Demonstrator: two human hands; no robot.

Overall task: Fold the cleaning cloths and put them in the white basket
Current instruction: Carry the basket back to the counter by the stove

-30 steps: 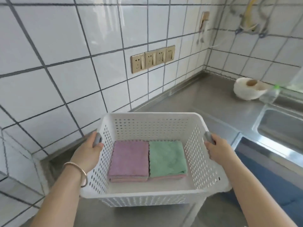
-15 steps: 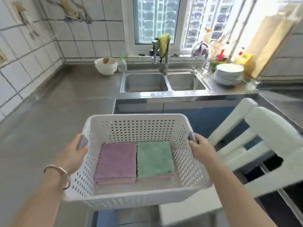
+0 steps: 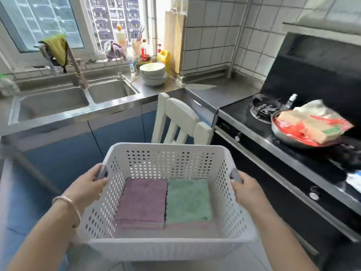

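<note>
Cloths, purple (image 3: 141, 202) at nine o'clock, green (image 3: 188, 200) at three, lie folded flat in the white basket (image 3: 166, 249). My left hand (image 3: 88, 187) and right hand (image 3: 247, 192) grip its handles; I should carry it level so the stacks don't slide.

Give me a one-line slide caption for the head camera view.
Both hands, left and right, carry the white basket holding folded purple and green cloths.

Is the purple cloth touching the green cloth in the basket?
Touching: the head view shows the purple cloth and green cloth edge to edge.
</note>
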